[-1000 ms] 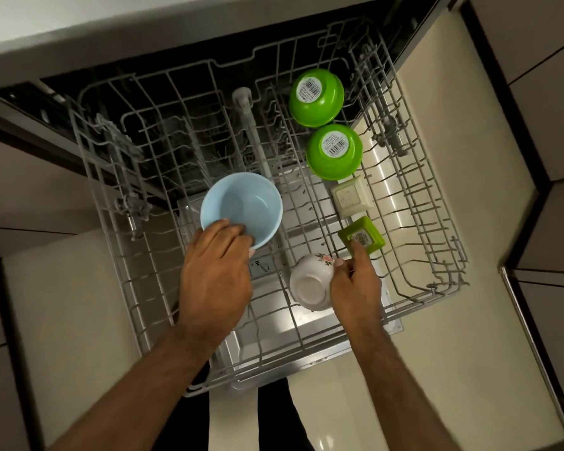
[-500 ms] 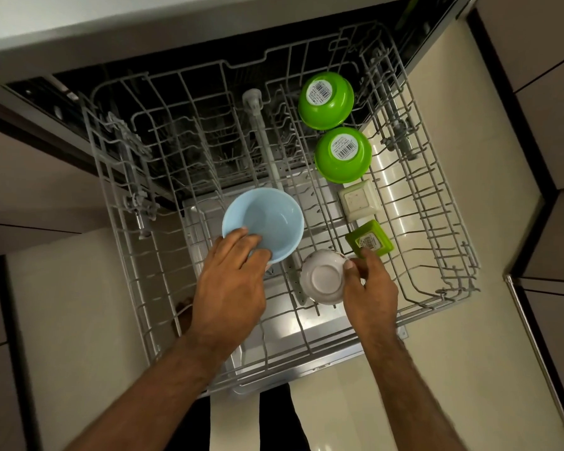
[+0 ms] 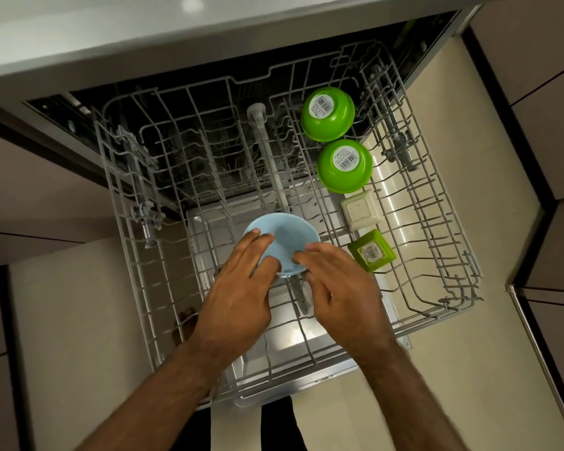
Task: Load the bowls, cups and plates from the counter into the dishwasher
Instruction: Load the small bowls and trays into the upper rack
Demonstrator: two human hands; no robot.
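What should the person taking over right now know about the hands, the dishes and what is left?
Left hand: fingers on the near rim of the light blue bowl, which sits open side up in the middle of the rack.
Right hand: fingertips at the same bowl's right rim; whether it holds anything cannot be told.
Done: two green bowls, a cream square dish and a green square dish stand upside down in the right row.
Left: settle the blue bowl; counter items are out of view.
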